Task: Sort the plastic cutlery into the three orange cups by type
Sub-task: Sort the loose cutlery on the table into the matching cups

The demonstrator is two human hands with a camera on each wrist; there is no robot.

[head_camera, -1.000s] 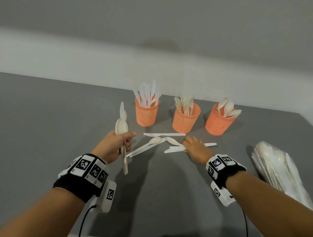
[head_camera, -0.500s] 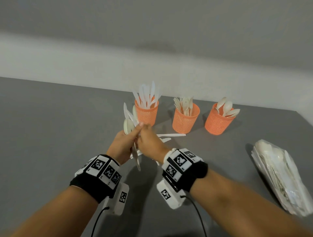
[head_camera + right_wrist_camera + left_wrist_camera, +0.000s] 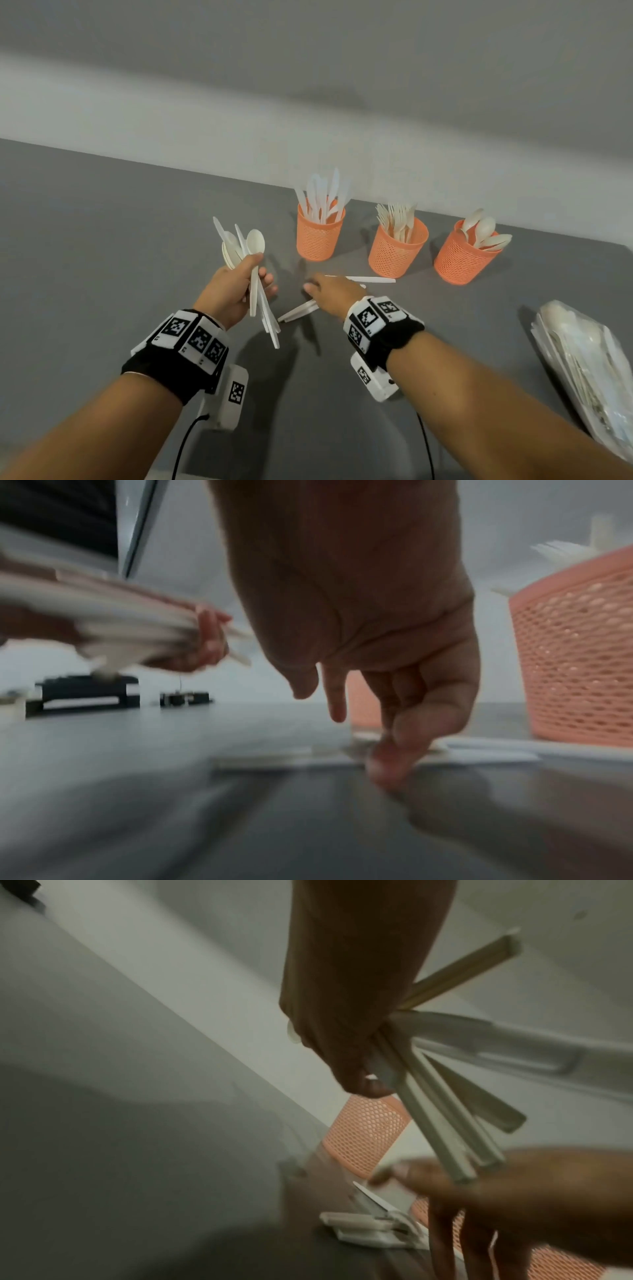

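My left hand point(image 3: 239, 287) grips a fanned bundle of white spoons and knives point(image 3: 251, 250), held upright above the grey table; their handles point(image 3: 445, 1123) splay out below the fist. My right hand point(image 3: 329, 291) reaches down with straight fingers, and its fingertips point(image 3: 394, 753) touch the loose white cutlery point(image 3: 298, 311) lying on the table. Another knife point(image 3: 373, 279) lies just behind it. Three orange mesh cups stand at the back: knives point(image 3: 320, 236), forks point(image 3: 397, 253), spoons point(image 3: 462, 260).
A clear plastic bag of more cutlery point(image 3: 582, 359) lies at the right edge of the table point(image 3: 102, 257). A pale wall runs right behind the cups. Dark devices point(image 3: 85, 693) sit far off on the left.
My right hand carried a piece from the table to my left hand and added it to the bundle. It has since come back down onto the loose cutlery.
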